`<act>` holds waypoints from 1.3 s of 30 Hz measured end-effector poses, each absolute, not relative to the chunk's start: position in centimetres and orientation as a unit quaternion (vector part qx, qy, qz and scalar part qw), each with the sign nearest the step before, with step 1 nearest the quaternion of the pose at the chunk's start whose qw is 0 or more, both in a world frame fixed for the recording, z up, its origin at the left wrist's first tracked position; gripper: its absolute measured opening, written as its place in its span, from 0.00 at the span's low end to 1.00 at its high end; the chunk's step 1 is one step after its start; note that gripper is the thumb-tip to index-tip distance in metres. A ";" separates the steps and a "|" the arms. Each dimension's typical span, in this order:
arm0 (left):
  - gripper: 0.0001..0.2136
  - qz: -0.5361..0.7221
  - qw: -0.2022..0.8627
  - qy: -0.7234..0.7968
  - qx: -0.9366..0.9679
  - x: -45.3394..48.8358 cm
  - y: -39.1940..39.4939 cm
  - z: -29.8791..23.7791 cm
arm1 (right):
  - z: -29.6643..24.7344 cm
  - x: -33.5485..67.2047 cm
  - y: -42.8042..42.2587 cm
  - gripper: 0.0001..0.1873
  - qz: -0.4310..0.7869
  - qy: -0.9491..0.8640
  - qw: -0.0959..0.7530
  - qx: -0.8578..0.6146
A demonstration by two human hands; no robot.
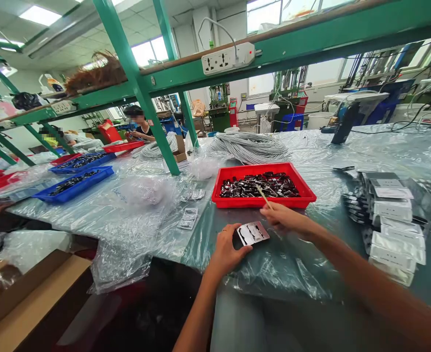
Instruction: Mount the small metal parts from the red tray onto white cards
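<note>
My left hand (227,250) grips the edge of a small silvery rectangular piece (254,233) between thumb and fingers, low over the table. Dark, uneven marks run across its shiny face; I cannot tell exactly what it is. A thin pale stick (264,196) is pinched in my right hand (287,218), its tip pointing up and away over the front of a red tray (309,197). That tray holds a heap of small glossy black parts (259,185). My right hand is just in front of its near rim, to the right of the silvery piece.
Rows of silvery packets (393,234) stand at the right. Small flat packets (188,218) lie left of my hands, beside crumpled clear plastic (142,193). Coiled grey cable (250,146) sits behind the tray. A green shelf frame (153,124), blue trays (74,185), a cardboard box (35,303) and a seated person (142,129) are leftward.
</note>
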State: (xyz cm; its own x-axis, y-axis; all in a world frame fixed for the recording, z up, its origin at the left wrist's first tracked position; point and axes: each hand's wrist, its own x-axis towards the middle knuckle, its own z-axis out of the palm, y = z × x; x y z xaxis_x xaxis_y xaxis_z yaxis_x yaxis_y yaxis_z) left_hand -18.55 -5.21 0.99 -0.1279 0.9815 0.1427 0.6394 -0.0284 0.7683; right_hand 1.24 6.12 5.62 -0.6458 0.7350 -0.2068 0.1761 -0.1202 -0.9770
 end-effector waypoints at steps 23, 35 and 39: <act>0.19 0.727 0.472 0.339 0.365 -19.2 14.9 5.0 | 5.2 -6.9 18.3 0.20 0.153 -0.803 0.489 -0.305; 0.14 0.693 0.403 0.443 0.402 -20.7 13.8 3.7 | 5.0 -5.8 19.1 0.14 0.216 -0.797 0.442 -0.350; 0.11 0.719 0.322 0.513 0.341 -20.7 13.7 3.9 | 5.7 -4.5 20.2 0.15 0.118 -0.814 0.394 -0.410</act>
